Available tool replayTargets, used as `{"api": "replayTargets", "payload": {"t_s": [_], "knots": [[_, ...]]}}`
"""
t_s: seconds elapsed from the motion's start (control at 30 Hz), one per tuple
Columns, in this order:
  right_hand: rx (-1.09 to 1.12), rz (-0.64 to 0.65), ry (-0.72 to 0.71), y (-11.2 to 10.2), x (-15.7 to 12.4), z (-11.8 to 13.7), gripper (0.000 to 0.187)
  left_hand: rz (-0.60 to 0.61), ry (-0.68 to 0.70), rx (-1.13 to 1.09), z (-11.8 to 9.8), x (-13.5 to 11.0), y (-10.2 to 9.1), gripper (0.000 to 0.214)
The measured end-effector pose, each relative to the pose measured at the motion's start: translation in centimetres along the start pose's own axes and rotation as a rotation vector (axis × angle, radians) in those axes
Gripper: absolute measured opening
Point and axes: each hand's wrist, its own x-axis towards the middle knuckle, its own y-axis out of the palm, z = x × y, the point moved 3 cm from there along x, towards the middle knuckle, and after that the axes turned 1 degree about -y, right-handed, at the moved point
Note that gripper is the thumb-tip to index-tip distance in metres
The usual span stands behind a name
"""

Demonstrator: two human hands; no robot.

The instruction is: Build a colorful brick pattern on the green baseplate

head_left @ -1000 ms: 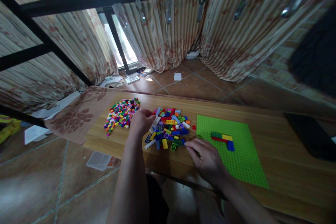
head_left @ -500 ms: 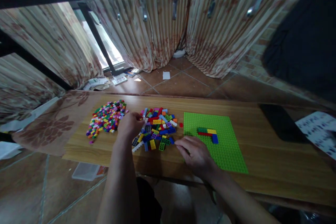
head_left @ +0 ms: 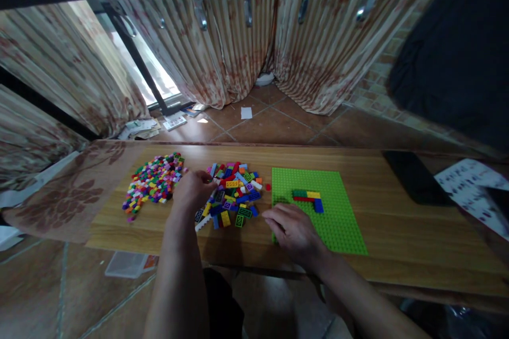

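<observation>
My left hand (head_left: pixel 193 189) reaches into the left side of a pile of mixed toy building bricks (head_left: pixel 231 198). Its fingers are drawn together among the bricks, and what lies between them, if anything, is hidden. My right hand (head_left: pixel 294 226) is over the left edge of a lime green studded baseplate (head_left: pixel 342 230), fingers curled and fingertips together. I cannot make out anything in it. On the baseplate, green (head_left: pixel 299 193), yellow (head_left: pixel 313 195), red (head_left: pixel 303 199) and blue (head_left: pixel 318 205) bricks form a bent shape. One small red brick (head_left: pixel 268 187) lies between pile and baseplate.
A heap of tiny coloured pieces (head_left: pixel 155 183) covers the left of the wooden table (head_left: pixel 397 233). At the right lie a black flat object (head_left: pixel 415 177) and a printed sheet (head_left: pixel 471 190). A clear plastic box (head_left: pixel 125 265) is on the floor. Curtains hang behind.
The whole view has shifted slightly, so the table and bricks appear further left. Both hands keep nearly the same places beside the pile and the baseplate. The bent brick shape looks the same.
</observation>
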Motion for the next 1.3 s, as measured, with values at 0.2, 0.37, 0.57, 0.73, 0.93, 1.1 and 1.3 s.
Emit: {"api": "replayTargets", "payload": {"t_s": [0.2, 0.37, 0.57, 0.73, 0.93, 1.1, 1.3], "knots": [[-0.007, 0.003, -0.007, -0.3, -0.1, -0.1, 0.021, 0.011, 0.019, -0.017, 0.1, -0.1, 0.1, 0.023], [0.000, 0.007, -0.003, -0.1, -0.2, -0.2, 0.019, 0.043, 0.081, -0.031, -0.2, -0.3, 0.2, 0.029], [-0.004, -0.001, -0.005, 0.0, -0.2, -0.2, 0.017, 0.050, 0.090, 0.036, -1.1, -0.9, 0.1, 0.032], [0.000, -0.011, -0.010, -0.2, -0.1, -0.2, 0.019, 0.043, 0.095, 0.026, -1.1, -0.9, 0.1, 0.029], [0.002, -0.086, -0.003, -0.6, -0.1, -0.3, 0.020, 0.060, 0.221, -0.421, -1.6, -1.6, -1.0, 0.030], [0.060, -0.240, 0.089, -2.7, -0.1, -0.2, 0.019, 0.409, 0.341, -1.034, -5.9, -4.4, 0.8, 0.030], [0.251, -0.265, 0.193, -5.4, -0.2, -1.2, 0.029, 0.798, 0.235, -1.283, -10.9, -7.0, 6.2, 0.021]]}}
